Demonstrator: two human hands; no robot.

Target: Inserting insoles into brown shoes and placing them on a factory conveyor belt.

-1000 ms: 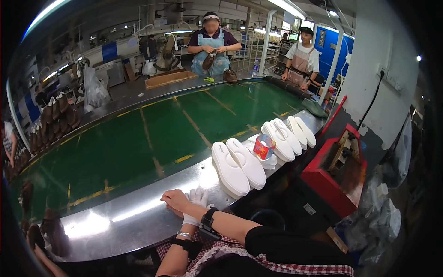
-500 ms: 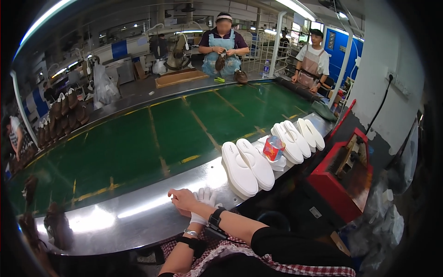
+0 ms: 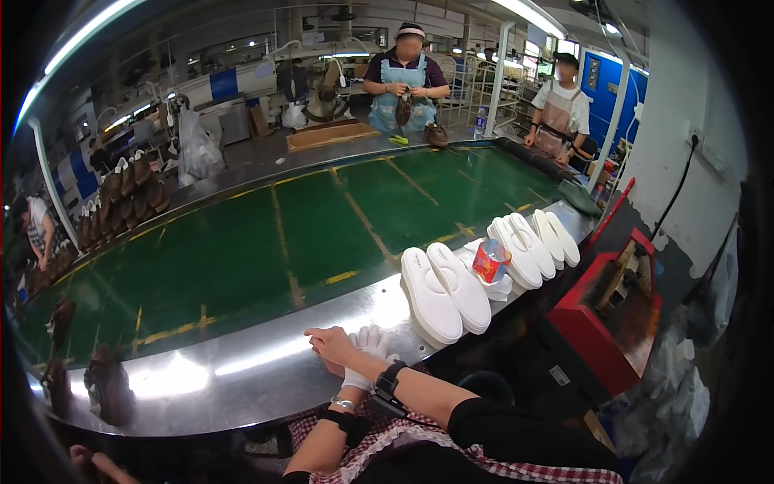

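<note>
Two hands of yours cross at the wrists over the metal tabletop [image 3: 266, 391]. Your gloved left hand [image 3: 372, 344] is wide, fingers spread; your bare right hand [image 3: 330, 345], at its nine o'clock, has partly bent fingers, and I cannot tell whether it holds anything. The nearest pair of white shoes [image 3: 464, 292] sits on the tabletop at your two o'clock, with a red-labelled container [image 3: 491, 260] just beyond.
</note>
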